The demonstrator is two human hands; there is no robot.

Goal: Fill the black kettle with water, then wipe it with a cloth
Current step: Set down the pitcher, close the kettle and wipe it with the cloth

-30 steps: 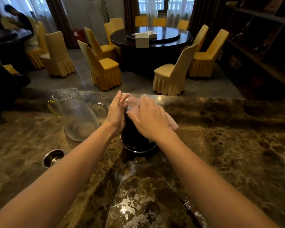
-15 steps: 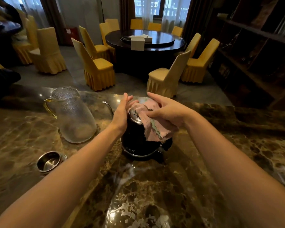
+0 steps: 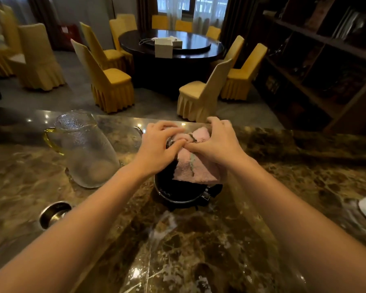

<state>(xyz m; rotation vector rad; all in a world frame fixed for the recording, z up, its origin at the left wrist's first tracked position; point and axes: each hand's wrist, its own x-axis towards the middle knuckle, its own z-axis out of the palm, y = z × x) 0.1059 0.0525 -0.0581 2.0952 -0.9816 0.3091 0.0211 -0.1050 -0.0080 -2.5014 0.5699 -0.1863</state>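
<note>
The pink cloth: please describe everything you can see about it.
The pink cloth looks soft and fluffy, like terry, with a dark stitched edge. It is crumpled and draped over the top and front of the black kettle. The right hand presses it there; the left hand touches its upper edge.

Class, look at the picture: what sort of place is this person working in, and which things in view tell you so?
Probably a restaurant or banquet room: a large round dining table, chairs in yellow fabric covers, and a marble counter.
</note>
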